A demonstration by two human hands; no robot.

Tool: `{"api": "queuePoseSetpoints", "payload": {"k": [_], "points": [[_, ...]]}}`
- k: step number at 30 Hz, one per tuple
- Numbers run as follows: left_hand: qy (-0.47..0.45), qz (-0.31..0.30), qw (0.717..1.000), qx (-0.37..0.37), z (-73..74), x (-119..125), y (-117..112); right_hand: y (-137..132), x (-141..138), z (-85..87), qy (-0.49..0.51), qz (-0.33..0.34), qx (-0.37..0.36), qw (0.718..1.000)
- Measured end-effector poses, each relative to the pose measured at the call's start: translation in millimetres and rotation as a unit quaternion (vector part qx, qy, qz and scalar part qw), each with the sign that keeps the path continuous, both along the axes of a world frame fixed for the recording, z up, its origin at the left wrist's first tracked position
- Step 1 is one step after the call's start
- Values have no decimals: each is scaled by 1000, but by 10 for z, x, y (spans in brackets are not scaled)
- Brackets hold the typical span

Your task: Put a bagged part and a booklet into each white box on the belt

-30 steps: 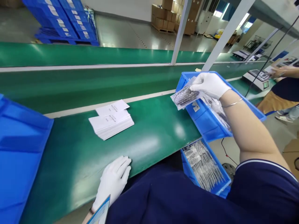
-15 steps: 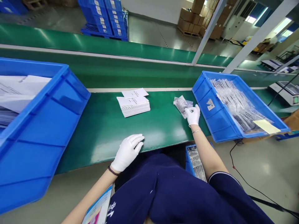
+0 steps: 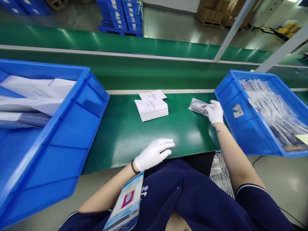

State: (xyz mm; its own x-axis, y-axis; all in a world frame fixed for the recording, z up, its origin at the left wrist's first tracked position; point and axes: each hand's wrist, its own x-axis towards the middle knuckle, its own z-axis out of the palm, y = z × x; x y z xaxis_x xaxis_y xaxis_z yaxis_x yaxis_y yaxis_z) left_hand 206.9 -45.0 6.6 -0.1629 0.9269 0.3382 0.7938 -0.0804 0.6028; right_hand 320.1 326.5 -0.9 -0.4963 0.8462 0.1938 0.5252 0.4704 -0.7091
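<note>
At the back, stacked blue crates (image 3: 117, 13) stand on a blue pallet (image 3: 120, 31); farther right, brown cartons (image 3: 211, 12) sit on a wooden pallet (image 3: 208, 22). 2 grey posts (image 3: 235, 30) slant upward, with yellow items (image 3: 287, 29) beyond them.

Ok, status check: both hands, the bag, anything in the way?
Right hand holding clear bag by its right end. Left hand open, holding nothing, at the bench's front edge. Paper stack left of the bag, apart from both hands.

Over the tabletop (image 3: 130, 141), a hand could pass between the papers (image 3: 154, 109) and the packet (image 3: 198, 106), with the left hand (image 3: 154, 154) in the way at the near edge and the left bin (image 3: 74, 138) and right bin (image 3: 238, 128) walling the sides.
</note>
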Motion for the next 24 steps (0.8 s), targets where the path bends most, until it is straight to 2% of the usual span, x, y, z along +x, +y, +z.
{"api": "queuePoseSetpoints", "payload": {"k": [1, 3, 5, 6, 9, 11, 13, 16, 19, 22, 24], "points": [[8, 18, 1000, 12, 130, -138, -33, 110, -22, 36, -37, -2, 18, 999], [12, 96, 995, 30, 370, -397, -82, 297, -42, 98, -111, 6, 62, 992], [-7, 152, 988, 27, 518, -561, -71, 442, -52, 153, -161, 48, 102, 981], [-22, 157, 987, 15, 544, -592, -35, 506, -65, 178, -178, 83, 105, 975], [-58, 74, 995, -29, 458, -501, 160, 683, -167, 237, -247, 185, 44, 950], [-66, 10, 997, -40, 341, -363, 300, 768, -265, 272, -314, 199, 2, 929], [-72, -14, 996, -42, 239, -236, 409, 778, -340, 321, -362, 200, -12, 910], [-74, -11, 996, -54, 144, -121, 543, 594, -359, 408, -382, 208, -6, 900], [-22, -1, 997, -69, 92, -97, 792, 203, -307, 414, -363, 190, 20, 912], [110, 33, 992, -52, 75, -135, 1252, -296, -248, 313, -313, 145, 43, 938], [198, 18, 979, -41, 85, -181, 1611, -637, -176, 282, -302, 147, 62, 940]]}}
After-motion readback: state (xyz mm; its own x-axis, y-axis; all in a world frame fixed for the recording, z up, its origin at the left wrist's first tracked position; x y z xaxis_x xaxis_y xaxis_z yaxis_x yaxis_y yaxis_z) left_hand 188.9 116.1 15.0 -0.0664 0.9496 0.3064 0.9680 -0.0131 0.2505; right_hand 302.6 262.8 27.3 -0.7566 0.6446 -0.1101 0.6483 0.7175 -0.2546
